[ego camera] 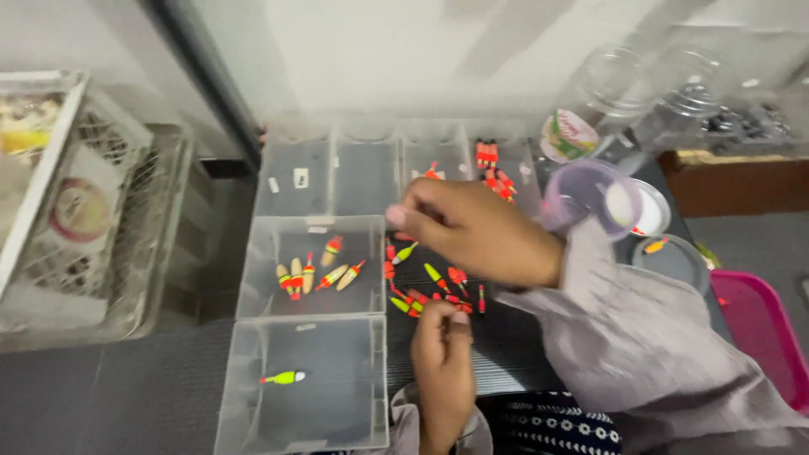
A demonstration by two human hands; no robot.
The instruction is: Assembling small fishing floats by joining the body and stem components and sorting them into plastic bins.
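On the bench (497, 354), small light, slippery fishing floats (421, 299) are pinched by the left hand (442, 354); a mid-body grip suits them. The right hand (472, 232) hovers, its grasp indiscernible.

A small sorting workbench, likely a tackle workshop: clear plastic trays (310, 266) of fishing floats (316, 274), jars (619, 80) and wire baskets (101, 236) crowd the dark tabletop (126, 396)

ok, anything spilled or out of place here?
Mostly sorted. Loose floats lie scattered on the dark mat outside the clear boxes, between left hand and right hand. One float lies apart on a round lid.
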